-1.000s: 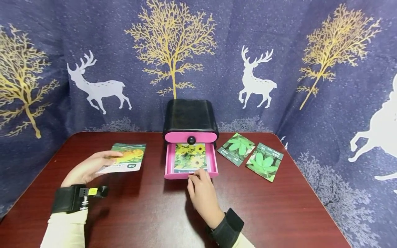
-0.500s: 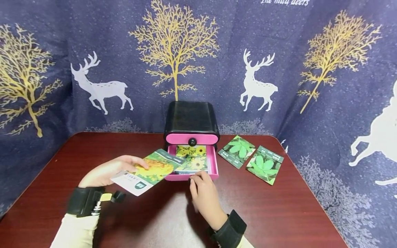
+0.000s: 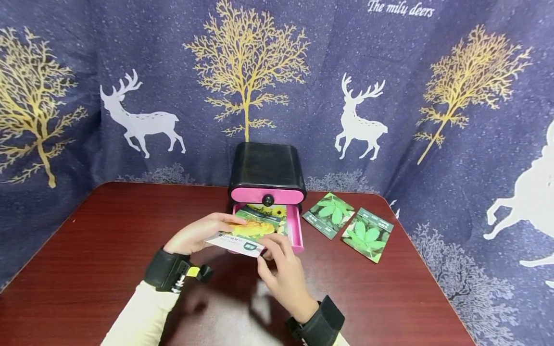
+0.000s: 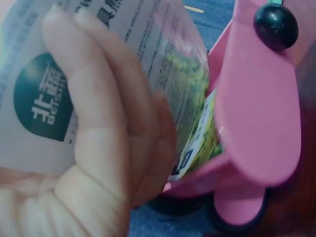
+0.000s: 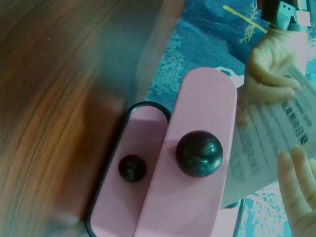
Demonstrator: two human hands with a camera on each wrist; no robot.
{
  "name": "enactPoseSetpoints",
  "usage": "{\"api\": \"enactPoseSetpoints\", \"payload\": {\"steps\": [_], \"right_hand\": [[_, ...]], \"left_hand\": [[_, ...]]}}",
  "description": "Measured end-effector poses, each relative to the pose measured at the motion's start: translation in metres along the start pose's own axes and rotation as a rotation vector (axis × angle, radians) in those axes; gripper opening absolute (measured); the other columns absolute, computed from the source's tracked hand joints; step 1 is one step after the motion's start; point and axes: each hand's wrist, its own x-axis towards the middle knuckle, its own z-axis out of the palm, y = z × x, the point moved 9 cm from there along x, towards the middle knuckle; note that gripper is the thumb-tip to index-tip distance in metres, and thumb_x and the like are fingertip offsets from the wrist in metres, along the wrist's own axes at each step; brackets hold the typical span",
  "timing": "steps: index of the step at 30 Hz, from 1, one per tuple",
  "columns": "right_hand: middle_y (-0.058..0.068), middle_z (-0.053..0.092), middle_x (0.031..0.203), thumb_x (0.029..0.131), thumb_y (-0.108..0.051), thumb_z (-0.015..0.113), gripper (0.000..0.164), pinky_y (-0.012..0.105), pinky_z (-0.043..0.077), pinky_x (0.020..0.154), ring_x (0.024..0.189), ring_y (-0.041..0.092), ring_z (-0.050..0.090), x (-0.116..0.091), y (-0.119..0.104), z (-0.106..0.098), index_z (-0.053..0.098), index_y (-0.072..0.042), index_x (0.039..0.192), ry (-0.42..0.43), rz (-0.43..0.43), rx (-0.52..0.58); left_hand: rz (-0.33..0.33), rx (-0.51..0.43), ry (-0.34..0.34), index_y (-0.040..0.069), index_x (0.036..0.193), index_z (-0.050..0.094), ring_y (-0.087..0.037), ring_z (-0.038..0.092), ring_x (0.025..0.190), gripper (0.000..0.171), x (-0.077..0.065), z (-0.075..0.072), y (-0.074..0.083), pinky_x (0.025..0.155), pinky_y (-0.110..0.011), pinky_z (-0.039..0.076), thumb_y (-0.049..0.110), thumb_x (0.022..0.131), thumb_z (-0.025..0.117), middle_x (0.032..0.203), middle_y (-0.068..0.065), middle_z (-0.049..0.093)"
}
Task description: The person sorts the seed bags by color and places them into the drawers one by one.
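My left hand [image 3: 201, 233] grips a seed packet [image 3: 253, 229] with an orange-yellow picture by its left side, over the open pink drawer [image 3: 296, 230]. The left wrist view has the printed back of this packet [image 4: 39, 143] with my left hand's fingers [image 4: 94, 94] curled against it. Another packet with yellow flowers [image 3: 279, 210] lies in the drawer, partly covered. My right hand [image 3: 283, 269] is at the held packet's near right corner; from the head view, contact is unclear. In the right wrist view its fingers [image 5: 291, 182] are extended, apart from the drawer's black knob [image 5: 199, 153].
The drawer belongs to a small black cabinet [image 3: 268, 166] at the table's back; its upper pink drawer [image 3: 244, 195] is closed. Two green-leaf packets [image 3: 331, 214] lie to its right on the brown table [image 3: 368, 298]. A printed blue curtain [image 3: 207, 163] hangs behind.
My left hand has carried the orange-yellow packet from the left to above the drawer. My right hand has left the drawer's front and lifted its fingers towards the packet.
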Motion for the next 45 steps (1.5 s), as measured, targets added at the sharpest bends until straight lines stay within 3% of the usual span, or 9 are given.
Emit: {"api": "enactPoseSetpoints", "payload": {"steps": [7, 15, 18, 23, 27, 33, 36, 42, 45], "right_hand": [[0.002, 0.061, 0.1, 0.078, -0.003, 0.067, 0.022, 0.021, 0.05, 0.073, 0.086, 0.013, 0.061, 0.001, 0.003, -0.004, 0.064, -0.01, 0.098, 0.086, -0.025, -0.075], [0.0, 0.063, 0.101, 0.078, -0.006, 0.073, 0.019, 0.028, 0.052, 0.081, 0.098, 0.013, 0.061, -0.003, 0.034, -0.006, 0.068, -0.01, 0.096, 0.075, 0.179, -0.151], [0.001, 0.063, 0.104, 0.079, -0.007, 0.072, 0.02, 0.03, 0.052, 0.082, 0.1, 0.014, 0.06, -0.004, 0.043, -0.004, 0.069, -0.009, 0.099, 0.041, 0.23, -0.195], [0.003, 0.062, 0.108, 0.081, -0.009, 0.07, 0.023, 0.033, 0.051, 0.084, 0.103, 0.016, 0.059, -0.007, 0.053, 0.003, 0.069, -0.007, 0.104, -0.035, 0.3, -0.232], [0.005, 0.061, 0.113, 0.083, -0.021, 0.07, 0.031, 0.034, 0.049, 0.09, 0.107, 0.019, 0.056, -0.008, 0.056, 0.01, 0.068, -0.004, 0.108, -0.107, 0.313, -0.279], [0.009, 0.061, 0.112, 0.086, -0.027, 0.067, 0.035, 0.037, 0.045, 0.095, 0.107, 0.024, 0.056, -0.006, 0.052, 0.014, 0.066, 0.0, 0.109, -0.124, 0.238, -0.372], [0.01, 0.062, 0.111, 0.086, -0.028, 0.066, 0.034, 0.038, 0.045, 0.093, 0.106, 0.025, 0.056, -0.007, 0.052, 0.016, 0.067, 0.0, 0.107, -0.13, 0.214, -0.43], [0.009, 0.065, 0.109, 0.087, -0.031, 0.064, 0.031, 0.039, 0.044, 0.091, 0.103, 0.025, 0.056, -0.011, 0.055, 0.019, 0.069, -0.004, 0.102, -0.15, 0.228, -0.47], [0.008, 0.066, 0.109, 0.087, -0.031, 0.064, 0.031, 0.04, 0.043, 0.093, 0.104, 0.025, 0.055, -0.012, 0.059, 0.017, 0.069, -0.005, 0.102, -0.16, 0.262, -0.469]], "left_hand": [[-0.025, 0.003, 0.089, -0.003, 0.136, 0.043, -0.009, 0.061, 0.074, 0.044, 0.009, 0.004, -0.002, 0.064, -0.019, 0.052, 0.012, 0.095, 0.046, 0.094, -0.006, 0.061], [0.018, 0.053, 0.169, -0.01, 0.137, 0.034, -0.014, 0.063, 0.083, 0.047, 0.001, -0.002, 0.003, 0.076, -0.033, 0.056, 0.006, 0.094, 0.044, 0.116, -0.026, 0.054], [0.059, 0.191, 0.229, -0.014, 0.132, 0.039, -0.017, 0.065, 0.083, 0.047, 0.001, 0.0, 0.009, 0.077, -0.036, 0.056, -0.001, 0.087, 0.045, 0.118, -0.031, 0.053], [0.112, 0.586, 0.39, -0.011, 0.111, 0.062, -0.025, 0.061, 0.093, 0.036, 0.002, 0.004, 0.019, 0.076, -0.034, 0.054, -0.004, 0.077, 0.052, 0.118, -0.027, 0.054], [0.129, 0.776, 0.415, -0.007, 0.099, 0.069, -0.032, 0.058, 0.102, 0.027, 0.004, 0.013, 0.026, 0.084, -0.04, 0.051, -0.001, 0.079, 0.052, 0.12, -0.026, 0.055], [0.118, 0.871, 0.467, 0.001, 0.074, 0.068, -0.03, 0.058, 0.102, 0.022, 0.01, 0.024, 0.028, 0.091, -0.044, 0.046, 0.007, 0.086, 0.051, 0.118, -0.023, 0.059], [0.107, 0.884, 0.492, 0.002, 0.071, 0.067, -0.03, 0.059, 0.097, 0.024, 0.012, 0.028, 0.026, 0.088, -0.043, 0.047, 0.01, 0.087, 0.05, 0.117, -0.023, 0.059], [0.096, 0.924, 0.463, 0.005, 0.058, 0.057, -0.019, 0.048, 0.069, 0.032, 0.015, 0.037, 0.019, 0.067, -0.031, 0.041, 0.009, 0.089, 0.048, 0.085, -0.011, 0.057], [0.113, 0.938, 0.453, 0.005, 0.06, 0.059, -0.016, 0.044, 0.065, 0.031, 0.014, 0.041, 0.021, 0.063, -0.029, 0.039, 0.007, 0.089, 0.049, 0.074, -0.005, 0.052]]}}
